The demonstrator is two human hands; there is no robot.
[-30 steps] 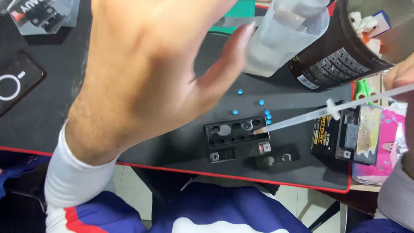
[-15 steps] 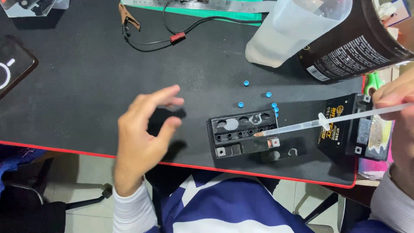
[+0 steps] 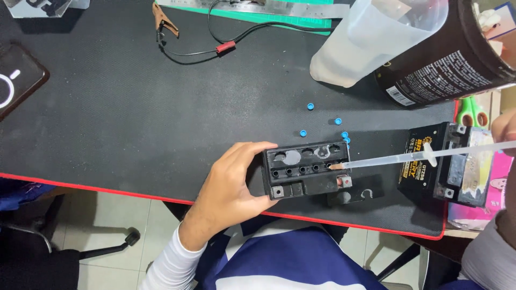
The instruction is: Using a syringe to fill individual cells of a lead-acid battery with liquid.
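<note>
The left hand [image 3: 234, 185] clasps the left end of a small black battery [image 3: 306, 169] near the table's [image 3: 134, 123] red front edge. The right hand [image 3: 505, 129], mostly out of frame, pinches a long clear syringe [image 3: 408, 157]; its tip touches the battery's rightmost filler hole, with blue caps [image 3: 322, 121] scattered just behind.

The work surface is a black desk mat [image 3: 134, 118] with a red stitched border [image 3: 97, 185] along its near edge. Below the edge, the floor [image 3: 134, 231] consists of light, off-white tiles with thin grout lines. A black chair base with a caster [image 3: 129, 236] stands on the tiles at lower left. A green cutting mat [image 3: 269, 16] lies along the far edge of the desk. Lighting is even and diffuse, producing only soft shadows.
</note>
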